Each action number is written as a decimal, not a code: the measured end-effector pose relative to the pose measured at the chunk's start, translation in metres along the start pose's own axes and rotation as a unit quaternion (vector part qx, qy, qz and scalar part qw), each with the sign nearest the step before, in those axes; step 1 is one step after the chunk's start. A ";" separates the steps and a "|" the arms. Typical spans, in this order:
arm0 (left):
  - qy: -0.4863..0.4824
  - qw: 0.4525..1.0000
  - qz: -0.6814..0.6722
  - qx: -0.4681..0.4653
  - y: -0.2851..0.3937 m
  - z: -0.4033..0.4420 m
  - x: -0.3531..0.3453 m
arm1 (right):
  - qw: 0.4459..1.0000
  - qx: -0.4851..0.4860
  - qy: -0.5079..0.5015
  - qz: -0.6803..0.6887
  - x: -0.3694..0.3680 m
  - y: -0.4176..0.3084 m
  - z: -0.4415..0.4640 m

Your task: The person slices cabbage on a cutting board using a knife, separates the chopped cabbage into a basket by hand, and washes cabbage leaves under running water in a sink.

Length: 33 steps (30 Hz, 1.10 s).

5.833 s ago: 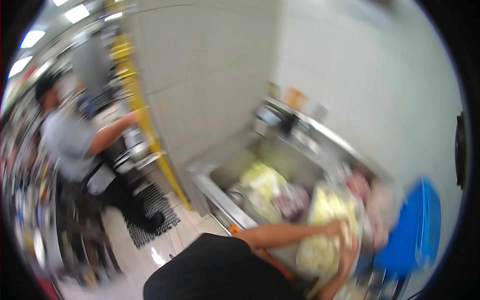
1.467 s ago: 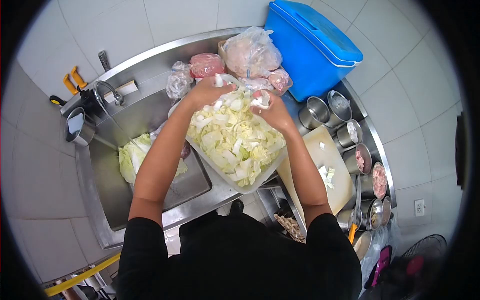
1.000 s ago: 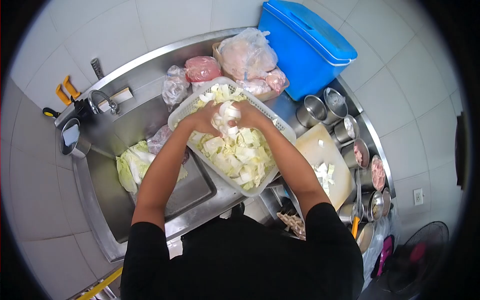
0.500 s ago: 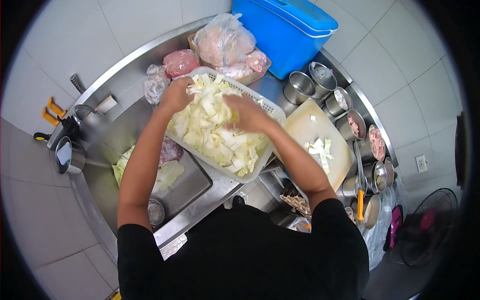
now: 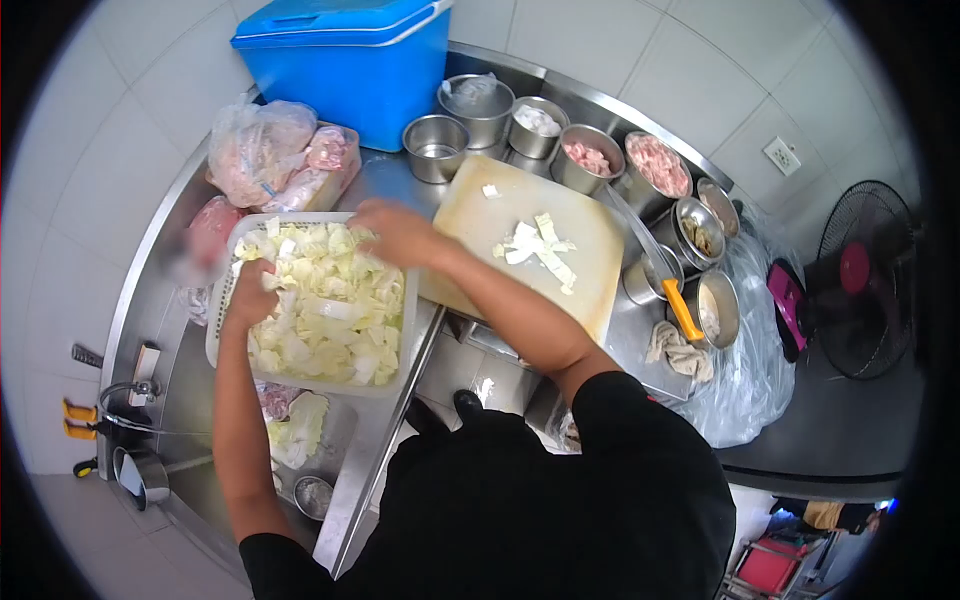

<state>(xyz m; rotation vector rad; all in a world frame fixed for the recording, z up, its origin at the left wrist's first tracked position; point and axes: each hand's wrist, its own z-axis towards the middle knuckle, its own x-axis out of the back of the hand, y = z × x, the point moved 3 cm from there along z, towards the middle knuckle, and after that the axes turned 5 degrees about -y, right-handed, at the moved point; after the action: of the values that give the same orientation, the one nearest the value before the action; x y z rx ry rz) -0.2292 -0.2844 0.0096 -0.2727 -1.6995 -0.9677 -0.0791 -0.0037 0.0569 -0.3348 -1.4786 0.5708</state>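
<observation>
White basket (image 5: 408,345), left hand (image 5: 254,293) curled at chopped cabbage (image 5: 325,310), grip unclear, right hand (image 5: 400,235) blurred, fingers perhaps part-open

pale green and white cabbage (image 5: 335,335), bright blue cooler (image 5: 345,75), orange knife handle (image 5: 683,311), pink meat (image 5: 658,165), black shirt (image 5: 540,500)

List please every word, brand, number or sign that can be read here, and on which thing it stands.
No text can be read in this view.
Blue cooler: no legible brand.
Clear bag beside it: a small blue mark, too small to read.
White basket, orange-handled knife: no readable lettering.
</observation>
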 end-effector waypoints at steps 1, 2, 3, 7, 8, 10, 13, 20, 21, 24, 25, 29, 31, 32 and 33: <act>0.020 1.000 -0.010 -0.004 0.000 0.000 0.000 | 0.999 -0.045 0.018 -0.004 0.010 0.033 -0.004; 0.070 0.997 -0.015 -0.011 0.008 -0.003 0.006 | 0.991 -0.106 -0.030 -0.078 0.022 0.066 -0.004; 0.120 0.992 -0.021 -0.017 0.017 -0.006 0.016 | 0.971 -0.166 -0.078 -0.152 0.033 0.097 -0.008; 0.147 0.989 -0.019 0.012 0.041 -0.009 0.043 | 0.964 -0.178 0.018 -0.196 0.042 0.196 -0.041; 0.146 0.989 -0.016 0.012 0.043 -0.010 0.044 | 0.961 -0.164 0.012 -0.221 0.036 0.221 -0.044; 0.138 0.990 0.014 -0.009 0.043 -0.011 0.049 | 0.968 -0.149 0.000 -0.200 0.041 0.266 -0.051; 0.097 0.995 0.010 0.026 0.043 -0.017 0.046 | 0.981 -0.162 -0.030 -0.103 0.072 0.275 -0.094; 0.038 0.992 0.106 0.056 0.101 -0.029 0.036 | 0.978 -0.122 0.136 0.106 0.056 0.251 -0.229; 0.101 0.993 0.067 0.013 0.130 -0.026 0.035 | 0.978 -0.091 0.183 0.033 0.048 0.241 -0.246; 0.083 0.982 -0.137 -0.096 0.223 -0.009 -0.011 | 0.983 -0.106 0.122 -0.085 0.034 0.202 -0.270; 0.049 0.975 -0.165 -0.141 0.251 0.000 -0.041 | 0.982 -0.110 0.127 -0.087 0.034 0.202 -0.266; -0.053 0.964 -0.155 -0.208 0.320 0.059 -0.163 | 0.973 -0.117 0.139 -0.140 0.035 0.221 -0.231; 0.011 0.964 -0.175 -0.202 0.331 0.099 -0.216 | 0.976 -0.152 0.089 -0.128 0.037 0.226 -0.212; -0.022 0.965 -0.182 -0.187 0.341 0.110 -0.226 | 0.978 -0.133 0.108 -0.118 0.032 0.231 -0.208; -0.033 0.962 -0.182 -0.202 0.349 0.120 -0.236 | 0.982 -0.099 0.128 -0.095 0.029 0.234 -0.207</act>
<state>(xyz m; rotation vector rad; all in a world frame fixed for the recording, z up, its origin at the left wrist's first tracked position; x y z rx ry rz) -0.0113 0.0910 -0.0456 -0.2637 -1.6309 -1.5998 0.0894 0.2327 -0.0634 -0.4009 -1.3024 0.2177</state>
